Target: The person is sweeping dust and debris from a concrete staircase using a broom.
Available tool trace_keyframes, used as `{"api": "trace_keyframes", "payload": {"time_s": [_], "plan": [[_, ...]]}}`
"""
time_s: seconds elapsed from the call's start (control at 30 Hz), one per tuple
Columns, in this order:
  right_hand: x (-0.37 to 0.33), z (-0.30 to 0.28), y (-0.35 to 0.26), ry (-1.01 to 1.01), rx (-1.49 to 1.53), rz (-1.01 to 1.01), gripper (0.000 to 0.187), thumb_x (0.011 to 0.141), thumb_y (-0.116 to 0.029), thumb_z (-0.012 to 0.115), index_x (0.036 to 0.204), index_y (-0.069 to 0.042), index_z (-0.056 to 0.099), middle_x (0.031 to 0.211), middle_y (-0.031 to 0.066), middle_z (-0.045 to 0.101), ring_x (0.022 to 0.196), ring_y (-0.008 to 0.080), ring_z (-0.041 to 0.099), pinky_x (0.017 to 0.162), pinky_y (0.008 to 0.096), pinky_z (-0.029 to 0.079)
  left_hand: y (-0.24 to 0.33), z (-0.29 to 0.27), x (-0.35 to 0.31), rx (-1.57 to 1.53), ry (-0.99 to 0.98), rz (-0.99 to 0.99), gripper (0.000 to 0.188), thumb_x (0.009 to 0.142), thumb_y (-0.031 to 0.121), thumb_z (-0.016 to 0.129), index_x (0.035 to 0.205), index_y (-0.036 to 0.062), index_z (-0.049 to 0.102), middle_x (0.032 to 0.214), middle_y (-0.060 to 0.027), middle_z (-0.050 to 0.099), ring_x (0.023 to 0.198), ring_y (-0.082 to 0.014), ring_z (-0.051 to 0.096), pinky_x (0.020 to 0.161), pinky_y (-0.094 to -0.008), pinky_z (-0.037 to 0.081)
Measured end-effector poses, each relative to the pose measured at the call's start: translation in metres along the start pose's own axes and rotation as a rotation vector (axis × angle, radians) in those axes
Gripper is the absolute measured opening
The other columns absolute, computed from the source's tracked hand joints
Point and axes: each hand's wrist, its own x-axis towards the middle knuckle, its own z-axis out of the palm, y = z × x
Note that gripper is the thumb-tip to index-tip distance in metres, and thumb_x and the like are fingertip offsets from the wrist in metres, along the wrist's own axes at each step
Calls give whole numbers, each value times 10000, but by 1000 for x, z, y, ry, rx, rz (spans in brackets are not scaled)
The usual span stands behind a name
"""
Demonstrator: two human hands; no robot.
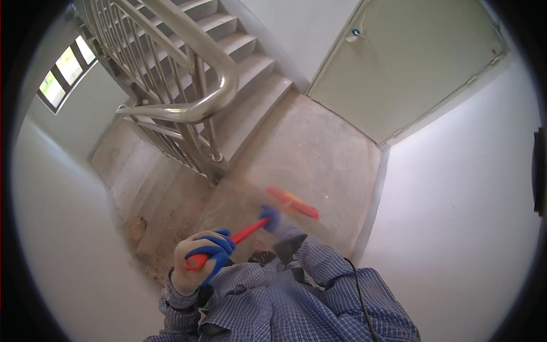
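A broom with a red handle (247,232) slants across in front of my body. Near the handle's top end my left hand (199,256), in a white and blue work glove, is closed around it. Farther down, my right hand (270,218), gloved the same way and blurred by motion, grips the handle too. The broom's red and orange head (293,202) is over the concrete landing (307,148), also blurred. Whether its bristles touch the floor, I cannot tell.
A metal stair railing (196,111) stands ahead to the left. Steps (250,102) climb behind it, and others (154,194) descend on the left, with dirt and debris (168,228) on them. A closed grey-green door (410,62) is at the far right. White walls flank both sides.
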Motion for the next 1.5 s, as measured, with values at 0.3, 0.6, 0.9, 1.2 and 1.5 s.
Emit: {"api": "trace_keyframes", "payload": {"time_s": [0.3, 0.6, 0.9, 1.2, 1.5], "plan": [[83, -70, -41, 325, 350, 352, 478, 762, 9, 555, 1224, -24, 440, 843, 117, 559, 735, 222, 548, 712, 329, 475, -39, 31, 128, -48, -290, 51, 80, 674, -27, 602, 752, -16, 589, 733, -134, 590, 743, -287, 603, 894, -438, 463], [178, -169, -36, 515, 982, 755, 165, 831, -95, 620, 947, -44, 514, 709, 37, 492, 691, 186, 512, 675, 307, 443, -81, 61, 237, 42, -231, -107, 61, 765, 19, 586, 715, -1, 556, 706, -110, 580, 763, -253, 594, 934, -467, 418], [381, -248, -51, 741, 589, 635, 267, 864, -102, 530, 1115, -115, 440, 617, 25, 470, 484, 130, 438, 439, 262, 369, -239, 110, 346, -98, 331, 38, 33, 793, 25, 528, 783, -5, 534, 738, -96, 557, 741, -219, 552, 960, -497, 385], [277, -68, 52, 322, 76, 1062, 324, 875, -137, 475, 1196, -174, 451, 610, 16, 458, 505, 157, 462, 456, 303, 412, -237, 142, 197, 91, 1361, -205, 155, 839, 89, 489, 693, 80, 438, 678, -62, 488, 663, -196, 482, 791, -386, 447], [209, 19, -35, 314, 872, 1234, 568, 768, 57, 484, 1268, -201, 402, 826, 89, 479, 527, 166, 480, 463, 297, 438, -113, 121, 165, 388, 1310, -213, 133, 756, 6, 542, 666, 32, 447, 639, -113, 530, 642, -225, 533, 794, -480, 446]]}}
